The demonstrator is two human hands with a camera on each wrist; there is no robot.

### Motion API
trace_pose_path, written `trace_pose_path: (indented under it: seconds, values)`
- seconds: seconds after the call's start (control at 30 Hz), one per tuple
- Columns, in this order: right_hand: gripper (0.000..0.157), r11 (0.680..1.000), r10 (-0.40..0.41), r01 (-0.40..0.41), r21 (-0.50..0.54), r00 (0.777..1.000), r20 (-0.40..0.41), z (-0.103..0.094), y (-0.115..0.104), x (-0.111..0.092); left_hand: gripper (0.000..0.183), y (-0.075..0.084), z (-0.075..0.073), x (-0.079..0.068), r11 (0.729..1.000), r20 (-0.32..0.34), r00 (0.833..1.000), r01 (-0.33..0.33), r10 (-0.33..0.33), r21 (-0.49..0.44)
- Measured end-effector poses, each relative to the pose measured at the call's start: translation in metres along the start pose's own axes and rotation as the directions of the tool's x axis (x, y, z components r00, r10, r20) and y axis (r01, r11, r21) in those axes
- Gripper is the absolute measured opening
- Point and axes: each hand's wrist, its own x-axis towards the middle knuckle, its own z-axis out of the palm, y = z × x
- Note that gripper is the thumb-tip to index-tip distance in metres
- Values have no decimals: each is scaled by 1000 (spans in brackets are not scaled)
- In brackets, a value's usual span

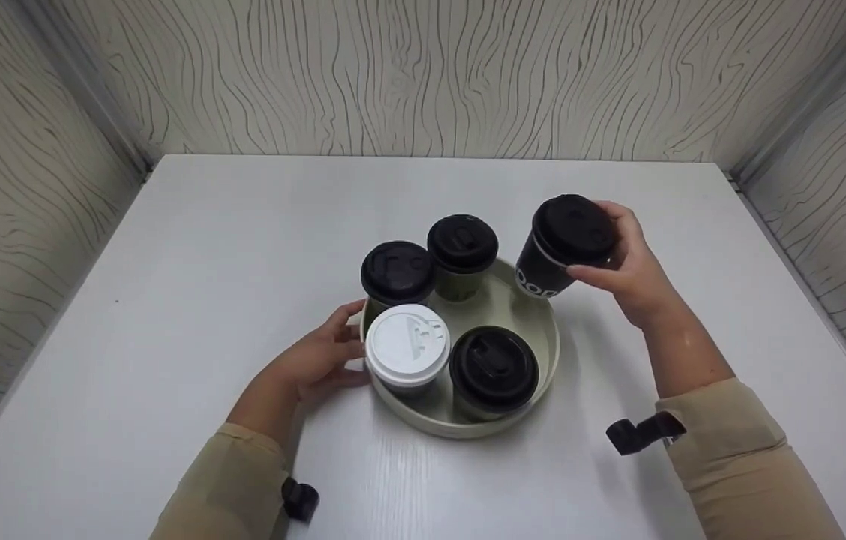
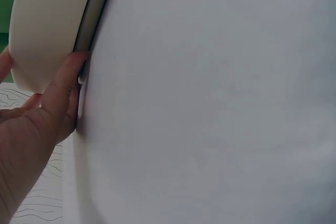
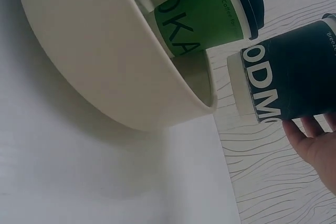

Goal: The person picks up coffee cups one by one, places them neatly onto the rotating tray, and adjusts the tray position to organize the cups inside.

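My right hand [image 1: 640, 274] grips a dark paper coffee cup [image 1: 543, 262] with a black lid and white lettering. The cup is tilted, raised at the right rim of a round pale tray [image 1: 438, 429]; the right wrist view shows it apart from the tray wall. With its fingers and thumb against the outer wall, my left hand [image 1: 318, 356] holds the tray's left side. Inside the tray stand a white-lidded cup [image 1: 408, 345], a front black-lidded cup [image 1: 494, 371], a left black-lidded cup [image 1: 397, 274] and a back black-lidded cup [image 1: 462, 244].
A white table [image 1: 243, 217] lies under the tray. Panels with a wood-grain line pattern [image 1: 408, 75] stand behind it and along both sides. In the right wrist view, a green cup [image 3: 205, 19] with dark lettering leans out over the tray's rim in that tilted view.
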Motion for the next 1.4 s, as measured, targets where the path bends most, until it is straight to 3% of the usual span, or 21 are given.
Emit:
trace_pose_path:
  seconds: [0.3, 0.87, 1.07, 1.4]
  values:
    - [74, 997, -16, 12, 81, 998, 56, 11, 4, -6, 71, 1, 0, -1, 1000, 9, 1000, -12, 12, 17]
    - [79, 996, 3, -11, 86, 995, 95, 22, 16, -16, 70, 1, 1, -1, 1000, -12, 1000, 4, -4, 31]
    - [80, 998, 4, -11, 62, 994, 111, 23, 21, -18, 71, 0, 0, 0, 1000, -16, 1000, 6, -6, 24]
    - [80, 1000, 3, -2, -8, 990, 140, 27, 30, -23, 75, -1, -1, 0, 999, 44, 999, -30, 31, -30]
